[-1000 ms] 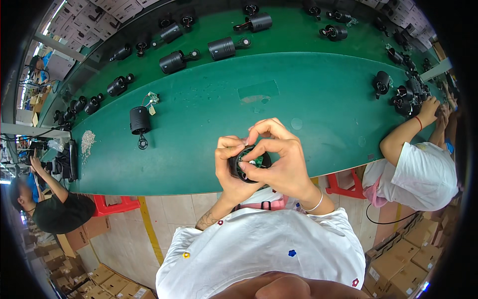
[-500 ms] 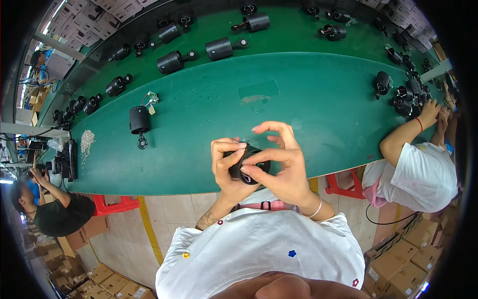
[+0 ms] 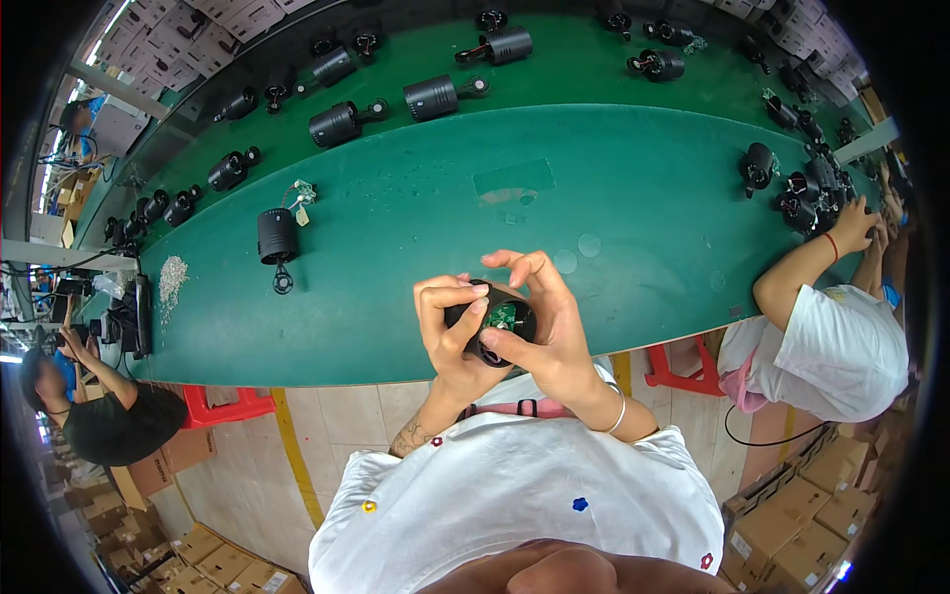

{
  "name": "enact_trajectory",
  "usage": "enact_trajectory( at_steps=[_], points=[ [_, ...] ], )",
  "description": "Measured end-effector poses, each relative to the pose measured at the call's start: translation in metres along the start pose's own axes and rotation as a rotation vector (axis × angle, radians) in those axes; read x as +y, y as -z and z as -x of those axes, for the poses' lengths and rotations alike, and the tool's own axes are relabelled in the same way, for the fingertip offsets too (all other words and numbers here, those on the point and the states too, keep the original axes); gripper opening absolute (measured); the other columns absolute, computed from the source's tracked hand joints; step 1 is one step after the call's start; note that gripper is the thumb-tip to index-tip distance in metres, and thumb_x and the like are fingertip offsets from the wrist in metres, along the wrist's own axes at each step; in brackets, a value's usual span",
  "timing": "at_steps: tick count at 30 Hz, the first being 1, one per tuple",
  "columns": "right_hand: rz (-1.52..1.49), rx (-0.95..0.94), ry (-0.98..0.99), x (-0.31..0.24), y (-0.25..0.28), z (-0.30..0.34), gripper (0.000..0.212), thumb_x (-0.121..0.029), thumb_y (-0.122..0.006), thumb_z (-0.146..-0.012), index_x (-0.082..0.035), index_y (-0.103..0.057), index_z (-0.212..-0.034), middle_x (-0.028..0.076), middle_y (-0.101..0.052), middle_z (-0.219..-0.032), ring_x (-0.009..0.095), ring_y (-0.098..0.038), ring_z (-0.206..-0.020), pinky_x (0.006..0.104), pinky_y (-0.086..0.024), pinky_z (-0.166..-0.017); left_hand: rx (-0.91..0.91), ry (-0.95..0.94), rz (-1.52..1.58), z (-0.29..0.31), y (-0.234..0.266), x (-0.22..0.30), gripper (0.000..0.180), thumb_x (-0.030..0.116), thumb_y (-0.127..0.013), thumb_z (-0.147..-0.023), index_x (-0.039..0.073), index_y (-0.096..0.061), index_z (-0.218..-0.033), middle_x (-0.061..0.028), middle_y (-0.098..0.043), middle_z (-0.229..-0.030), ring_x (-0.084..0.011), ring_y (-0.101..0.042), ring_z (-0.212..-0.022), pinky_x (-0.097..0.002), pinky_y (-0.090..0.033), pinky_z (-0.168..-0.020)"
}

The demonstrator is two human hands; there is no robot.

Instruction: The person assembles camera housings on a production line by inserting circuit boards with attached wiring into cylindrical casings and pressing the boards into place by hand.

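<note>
My left hand (image 3: 451, 325) is wrapped round a black cylindrical housing (image 3: 492, 296), held just above the near edge of the green table, its open end facing me. A green circuit board (image 3: 503, 316) shows inside that opening. My right hand (image 3: 556, 332) grips the housing from the right, its thumb at the opening and the index finger arched over the far side. Whether the thumb presses on the board or the rim is hard to tell. To the left, a similar black housing (image 3: 278, 236) lies on the table with wires and a connector (image 3: 303, 192) sticking out.
Several black housings (image 3: 431, 97) lie along the green belt (image 3: 564, 74) beyond the table (image 3: 396, 238). A pile of small pale pieces (image 3: 172, 282) sits at the left. On the right, a co-worker's hand (image 3: 851, 226) reaches to clustered housings. Red stools (image 3: 683, 366) stand below.
My right fingers have moved off the opening, so the green board now shows. The right hand has shifted slightly left, and the housings on the belt have slid a little left.
</note>
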State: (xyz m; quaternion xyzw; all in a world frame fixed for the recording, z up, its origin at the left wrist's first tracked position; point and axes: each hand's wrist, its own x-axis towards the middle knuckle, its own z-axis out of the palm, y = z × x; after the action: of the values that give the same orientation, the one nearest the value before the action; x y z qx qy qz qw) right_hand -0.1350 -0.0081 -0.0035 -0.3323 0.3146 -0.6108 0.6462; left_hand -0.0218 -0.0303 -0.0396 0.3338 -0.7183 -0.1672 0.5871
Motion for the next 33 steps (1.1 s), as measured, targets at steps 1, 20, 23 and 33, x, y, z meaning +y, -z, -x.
enact_trajectory(
  at_steps=[1,20,23,33],
  points=[
    [0.000,0.000,0.000,0.000,0.000,0.000,0.051,0.006,-0.072,-0.069,-0.011,-0.042,-0.107,0.014,-0.043,-0.132,0.028,-0.050,-0.116,0.0391,-0.041,-0.100,0.001,0.000,0.000,0.000,0.000,-0.001,0.053,0.006,-0.073,-0.071,0.020,-0.049,-0.116,-0.0068,-0.053,-0.107,-0.0238,-0.047,-0.096,-0.0420,-0.045,-0.085],
    [-0.007,-0.002,-0.099,-0.001,0.010,-0.003,0.063,0.009,-0.071,-0.065,-0.006,-0.046,-0.121,0.014,-0.043,-0.135,0.026,-0.046,-0.120,0.0365,-0.039,-0.103,0.009,0.173,0.192,-0.004,0.000,-0.005,0.060,0.008,-0.082,-0.060,0.013,-0.049,-0.111,-0.0084,-0.051,-0.104,-0.0241,-0.049,-0.099,-0.0395,-0.044,-0.086],
    [0.020,-0.047,-0.143,-0.007,0.015,-0.012,0.063,0.009,-0.071,-0.064,-0.006,-0.048,-0.121,0.014,-0.045,-0.134,0.026,-0.047,-0.120,0.0369,-0.040,-0.103,0.011,0.176,0.183,-0.004,-0.002,-0.007,0.062,0.008,-0.083,-0.059,0.012,-0.050,-0.110,-0.0084,-0.052,-0.106,-0.0247,-0.050,-0.101,-0.0396,-0.044,-0.088],
    [1.029,0.246,0.472,-0.048,0.090,-0.138,0.038,0.001,-0.070,-0.060,-0.006,-0.067,-0.097,0.011,-0.060,-0.107,0.024,-0.060,-0.089,0.0326,-0.051,-0.082,0.105,0.321,-0.612,-0.066,0.088,-0.057,0.055,0.018,-0.073,-0.078,0.002,-0.050,-0.125,-0.0137,-0.053,-0.121,-0.0313,-0.050,-0.110,-0.0397,-0.038,-0.100]
  ],
)
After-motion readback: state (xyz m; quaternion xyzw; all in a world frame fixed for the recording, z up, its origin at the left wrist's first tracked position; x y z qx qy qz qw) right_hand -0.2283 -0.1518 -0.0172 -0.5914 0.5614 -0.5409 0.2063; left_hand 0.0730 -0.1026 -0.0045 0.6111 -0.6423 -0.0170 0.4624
